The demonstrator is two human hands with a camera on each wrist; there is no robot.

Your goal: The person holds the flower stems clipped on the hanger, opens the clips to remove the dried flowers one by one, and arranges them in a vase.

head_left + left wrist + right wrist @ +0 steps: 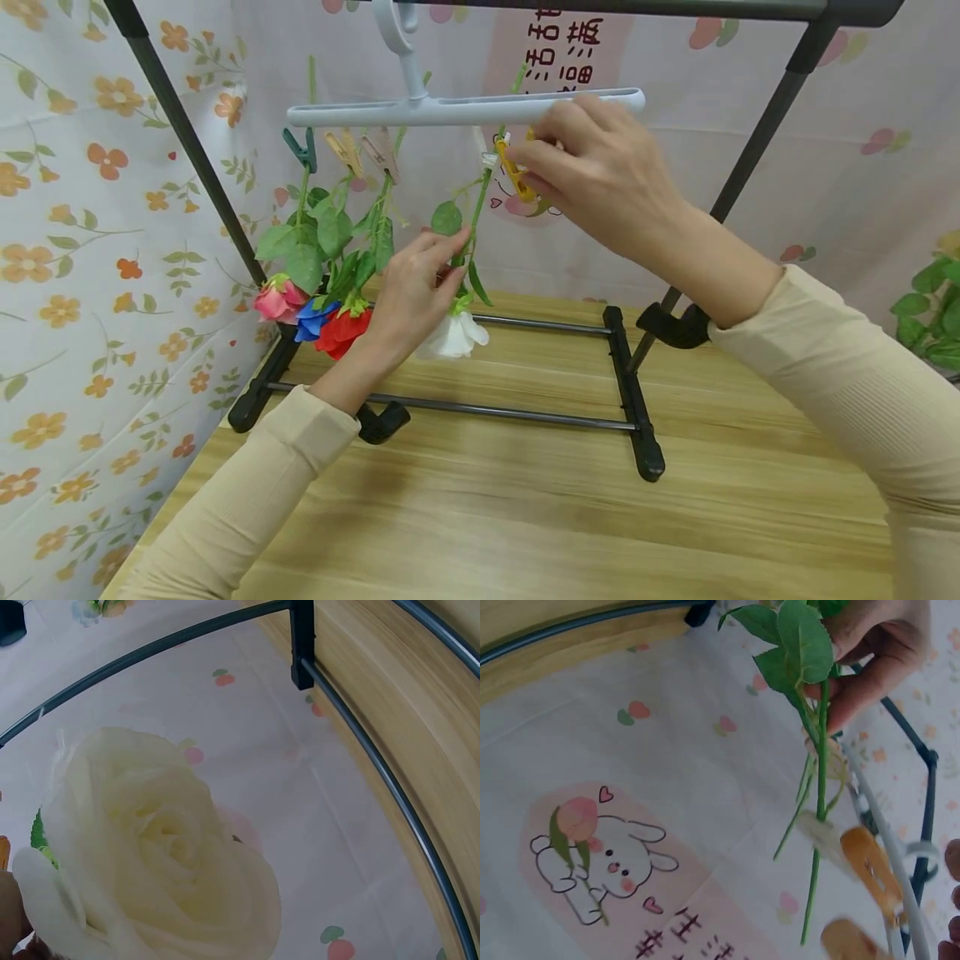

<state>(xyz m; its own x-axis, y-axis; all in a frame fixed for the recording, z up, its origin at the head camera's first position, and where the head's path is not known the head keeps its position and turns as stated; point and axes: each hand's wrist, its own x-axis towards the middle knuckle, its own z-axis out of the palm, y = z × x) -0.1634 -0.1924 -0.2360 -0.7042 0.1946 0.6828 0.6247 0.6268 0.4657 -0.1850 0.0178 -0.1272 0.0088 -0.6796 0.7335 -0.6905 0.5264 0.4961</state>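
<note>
Stem up and bloom down, a white artificial rose (453, 335) hangs from a white clothespin on a white hanger (465, 111). My left hand (416, 287) pinches its stem just above the bloom; in the right wrist view the thumb and fingers (877, 664) close around stem and leaves. My right hand (600, 162) is up at the hanger's right half, fingers loosely bent, close beside a yellow clothespin (513, 171). In the right wrist view this clothespin (871, 870) hangs free of those fingers (952, 896). The white bloom (161, 844) fills much of the left wrist view.
Left along the hanger, pink (279, 300), blue (313, 320) and red (342, 333) roses hang from green, yellow and pale pink clothespins. A black rack (626, 392) carries the hanger and stands on a wooden table (525, 517). Green leaves (933, 304) show at the far right.
</note>
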